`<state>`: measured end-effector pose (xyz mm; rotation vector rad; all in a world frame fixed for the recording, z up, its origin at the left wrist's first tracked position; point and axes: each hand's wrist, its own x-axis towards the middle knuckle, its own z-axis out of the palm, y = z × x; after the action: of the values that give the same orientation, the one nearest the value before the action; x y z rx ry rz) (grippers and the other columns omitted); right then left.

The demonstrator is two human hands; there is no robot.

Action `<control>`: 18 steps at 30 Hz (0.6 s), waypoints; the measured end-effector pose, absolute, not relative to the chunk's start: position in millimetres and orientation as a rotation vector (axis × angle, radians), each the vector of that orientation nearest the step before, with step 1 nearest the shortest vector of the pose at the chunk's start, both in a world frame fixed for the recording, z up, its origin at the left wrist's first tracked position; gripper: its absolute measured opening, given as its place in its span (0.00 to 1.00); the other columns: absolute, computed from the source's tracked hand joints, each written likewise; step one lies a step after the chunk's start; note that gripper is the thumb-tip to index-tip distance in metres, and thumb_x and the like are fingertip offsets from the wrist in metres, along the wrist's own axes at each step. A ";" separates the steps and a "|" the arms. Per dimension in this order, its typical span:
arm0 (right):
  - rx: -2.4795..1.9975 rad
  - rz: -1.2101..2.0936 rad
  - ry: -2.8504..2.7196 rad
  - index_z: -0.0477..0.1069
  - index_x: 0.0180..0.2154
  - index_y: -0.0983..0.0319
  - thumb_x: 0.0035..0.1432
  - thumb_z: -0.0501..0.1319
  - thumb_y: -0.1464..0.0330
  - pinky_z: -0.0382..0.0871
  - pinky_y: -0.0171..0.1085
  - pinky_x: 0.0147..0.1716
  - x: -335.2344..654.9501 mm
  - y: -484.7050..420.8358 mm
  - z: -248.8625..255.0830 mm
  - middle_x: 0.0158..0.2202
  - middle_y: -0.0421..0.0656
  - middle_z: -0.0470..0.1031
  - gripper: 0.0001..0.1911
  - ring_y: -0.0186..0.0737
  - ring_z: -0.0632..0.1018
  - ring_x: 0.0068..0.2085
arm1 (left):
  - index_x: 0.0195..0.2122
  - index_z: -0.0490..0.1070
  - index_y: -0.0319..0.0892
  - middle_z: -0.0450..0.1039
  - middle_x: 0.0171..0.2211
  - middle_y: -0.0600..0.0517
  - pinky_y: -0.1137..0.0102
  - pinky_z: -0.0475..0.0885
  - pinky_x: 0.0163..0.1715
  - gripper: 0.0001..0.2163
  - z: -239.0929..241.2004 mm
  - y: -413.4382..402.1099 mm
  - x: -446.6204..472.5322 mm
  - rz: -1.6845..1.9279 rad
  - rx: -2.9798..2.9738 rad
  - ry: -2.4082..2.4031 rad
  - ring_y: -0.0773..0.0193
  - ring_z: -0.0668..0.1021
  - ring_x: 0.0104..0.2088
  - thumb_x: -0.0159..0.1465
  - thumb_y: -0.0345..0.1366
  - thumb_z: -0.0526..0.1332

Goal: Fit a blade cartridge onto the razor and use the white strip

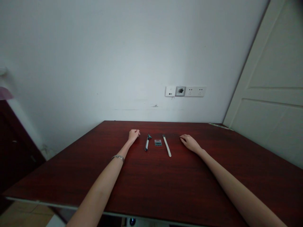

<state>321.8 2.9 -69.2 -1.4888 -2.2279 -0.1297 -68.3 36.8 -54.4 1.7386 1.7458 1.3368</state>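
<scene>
My left hand rests on the dark red wooden table, fingers curled loosely, holding nothing that I can see. Just right of it lies a razor with a dark handle. A small clear cartridge case sits beside the razor, and a thin white stick-like tool lies to the right of the case. My right hand lies flat on the table, palm down with fingers stretched, a short way right of the white tool. A bracelet circles my left wrist.
A white wall stands behind the table with a row of wall sockets. A white door is at the right. Dark furniture stands at the left, past the table's edge.
</scene>
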 end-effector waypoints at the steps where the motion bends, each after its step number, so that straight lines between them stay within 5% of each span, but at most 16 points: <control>1: -1.486 -0.123 -2.225 0.73 0.43 0.65 0.59 0.49 0.66 0.61 0.38 0.51 322.3 3.0 -70.6 0.46 0.49 0.73 0.18 0.44 0.71 0.48 | 0.17 0.69 0.39 0.66 0.13 0.54 0.75 0.63 0.24 0.14 -54.9 37.2 -68.6 1.341 1.734 1.738 0.69 0.69 0.17 0.55 0.36 0.51; 18: -1.494 -0.104 -2.201 0.72 0.45 0.66 0.58 0.49 0.68 0.60 0.40 0.53 323.0 2.0 -72.6 0.49 0.50 0.72 0.19 0.45 0.70 0.51 | 0.17 0.68 0.38 0.64 0.13 0.54 0.76 0.62 0.21 0.14 -56.2 38.4 -69.7 1.344 1.698 1.654 0.71 0.67 0.15 0.55 0.37 0.50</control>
<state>323.0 2.0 -72.6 -1.4942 -2.2009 -0.1040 -69.7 38.4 -56.2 1.6976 1.6541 1.3436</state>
